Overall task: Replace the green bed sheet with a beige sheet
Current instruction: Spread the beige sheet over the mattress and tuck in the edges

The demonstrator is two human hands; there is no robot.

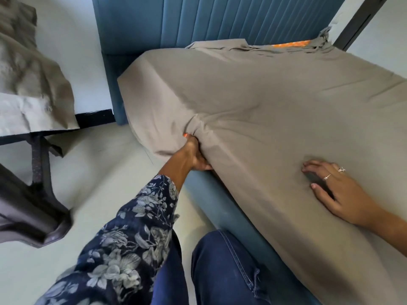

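A beige sheet (275, 102) covers the mattress on the blue bed (222, 208). My left hand (195, 154) grips a bunched fold of the sheet at the mattress's side edge, with creases running out from it. My right hand (332, 190) lies flat on top of the sheet, fingers spread, pressing it down. At the head end the sheet is rumpled, and a strip of orange patterned mattress (291, 43) shows. No green sheet is in view.
The blue padded headboard (220, 20) stands behind the bed. At the left, a side table (92, 118) carries crumpled beige cloth (28, 80). Dark fabric (33, 219) lies on the pale floor at lower left. My knees in jeans are beside the bed frame.
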